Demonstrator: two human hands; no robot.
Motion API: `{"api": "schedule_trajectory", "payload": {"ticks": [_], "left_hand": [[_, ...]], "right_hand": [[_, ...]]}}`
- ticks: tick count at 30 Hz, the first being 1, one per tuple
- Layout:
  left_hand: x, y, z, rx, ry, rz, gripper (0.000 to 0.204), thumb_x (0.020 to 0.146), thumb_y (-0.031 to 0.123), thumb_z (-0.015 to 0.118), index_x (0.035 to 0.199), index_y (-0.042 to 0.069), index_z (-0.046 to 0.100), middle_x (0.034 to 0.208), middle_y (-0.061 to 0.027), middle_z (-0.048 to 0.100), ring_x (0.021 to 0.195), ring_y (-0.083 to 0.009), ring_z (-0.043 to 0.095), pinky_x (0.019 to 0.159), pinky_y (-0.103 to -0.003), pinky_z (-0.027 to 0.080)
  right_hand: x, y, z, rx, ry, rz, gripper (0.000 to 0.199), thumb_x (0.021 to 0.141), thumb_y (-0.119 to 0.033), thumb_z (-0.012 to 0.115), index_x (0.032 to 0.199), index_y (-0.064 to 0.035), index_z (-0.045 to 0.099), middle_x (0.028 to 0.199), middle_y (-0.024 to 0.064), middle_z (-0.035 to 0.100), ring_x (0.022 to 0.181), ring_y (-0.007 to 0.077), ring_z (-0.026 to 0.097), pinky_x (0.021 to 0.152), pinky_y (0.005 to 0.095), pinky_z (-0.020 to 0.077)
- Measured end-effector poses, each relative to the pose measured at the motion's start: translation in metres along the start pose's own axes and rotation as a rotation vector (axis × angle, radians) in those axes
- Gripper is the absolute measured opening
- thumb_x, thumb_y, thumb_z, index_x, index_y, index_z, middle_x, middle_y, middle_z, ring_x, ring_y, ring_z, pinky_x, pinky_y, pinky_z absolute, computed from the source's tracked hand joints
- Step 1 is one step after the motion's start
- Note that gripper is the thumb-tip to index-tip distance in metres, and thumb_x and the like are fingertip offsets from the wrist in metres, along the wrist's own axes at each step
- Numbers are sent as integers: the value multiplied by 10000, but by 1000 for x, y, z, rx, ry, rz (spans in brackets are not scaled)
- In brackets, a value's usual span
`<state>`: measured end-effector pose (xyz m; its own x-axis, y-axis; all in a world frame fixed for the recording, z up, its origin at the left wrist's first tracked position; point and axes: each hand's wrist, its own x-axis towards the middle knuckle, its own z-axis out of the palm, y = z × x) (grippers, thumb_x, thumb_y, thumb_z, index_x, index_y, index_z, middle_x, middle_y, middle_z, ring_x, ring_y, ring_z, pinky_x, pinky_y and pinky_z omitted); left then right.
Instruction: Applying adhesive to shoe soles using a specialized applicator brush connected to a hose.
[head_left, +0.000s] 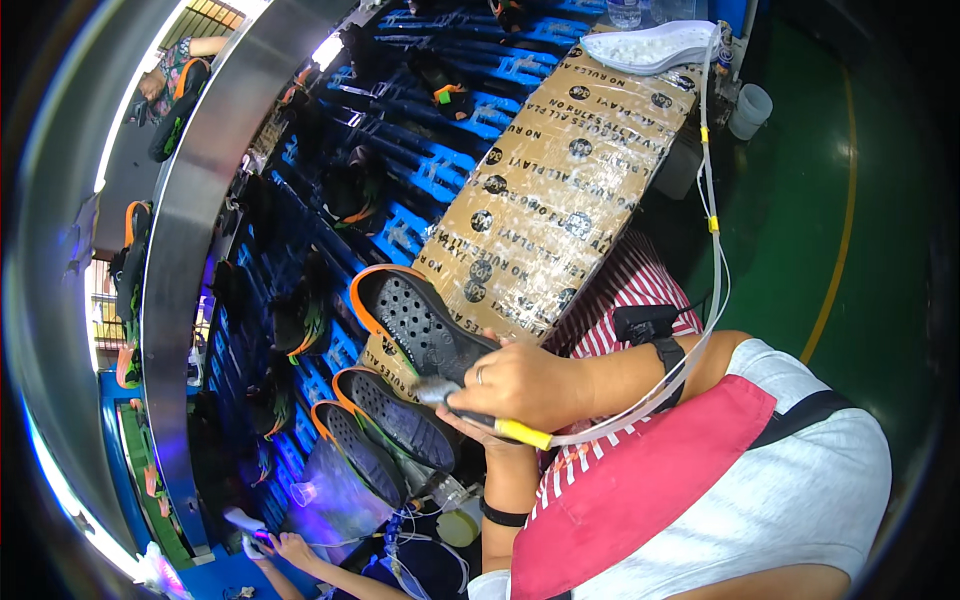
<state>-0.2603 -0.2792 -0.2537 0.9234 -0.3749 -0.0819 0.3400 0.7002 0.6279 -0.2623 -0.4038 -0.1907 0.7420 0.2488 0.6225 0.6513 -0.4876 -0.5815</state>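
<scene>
Right hand (pixel 520 385): closed around yellow-handled brush (pixel 470 415), bristles on sole.
Left hand (pixel 470 425): beneath, gripping black shoe (pixel 420 325); mostly hidden.
Shoe: sole-up over taped board (pixel 560 190).
Technique: steady support likely needed, brush kept flat.

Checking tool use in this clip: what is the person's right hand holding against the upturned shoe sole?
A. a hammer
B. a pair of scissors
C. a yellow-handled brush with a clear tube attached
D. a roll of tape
C: the right hand grips a yellow-handled brush with a clear tube, its tip at the black shoe sole.
</scene>
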Motion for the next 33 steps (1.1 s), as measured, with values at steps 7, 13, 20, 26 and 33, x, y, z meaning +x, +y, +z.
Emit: {"api": "schedule_trajectory", "payload": {"ticks": [7,13,20,26,33], "left_hand": [[2,15,5,-125,126,14,783,732,639,458,1322,140,337,1283,-171,397,1176,-301,374,1030,-455,246],[18,18,-3,-344,-88,24,751,725,544,568,1321,152,334,1288,-176,384,1139,-350,392,955,-478,360],[21,35,10,-325,-202,14,780,714,522,621,1335,169,309,1318,-159,344,1173,-349,354,937,-503,381],[21,43,7,-271,-216,132,787,727,508,623,1351,163,290,1353,-162,308,1193,-347,341,964,-448,368],[26,56,10,-314,-286,174,785,747,487,619,1352,125,275,1326,-199,336,1179,-374,357,971,-528,330]], "right_hand": [[3,0,-11,173,276,7,206,691,-154,667,872,-67,621,653,63,567,573,230,579,532,300,474],[-4,-5,-12,445,99,58,216,702,-141,681,890,-47,633,666,77,596,568,227,592,534,299,474],[-11,-8,-16,606,92,201,225,713,-105,684,923,-32,647,725,121,628,572,239,596,536,302,465],[-11,-7,-29,901,-138,358,285,725,-102,698,998,-39,641,696,97,623,614,155,614,544,277,460],[-17,-7,-27,821,-75,171,285,722,-94,703,994,-40,639,686,100,613,570,195,585,524,274,449]]}}
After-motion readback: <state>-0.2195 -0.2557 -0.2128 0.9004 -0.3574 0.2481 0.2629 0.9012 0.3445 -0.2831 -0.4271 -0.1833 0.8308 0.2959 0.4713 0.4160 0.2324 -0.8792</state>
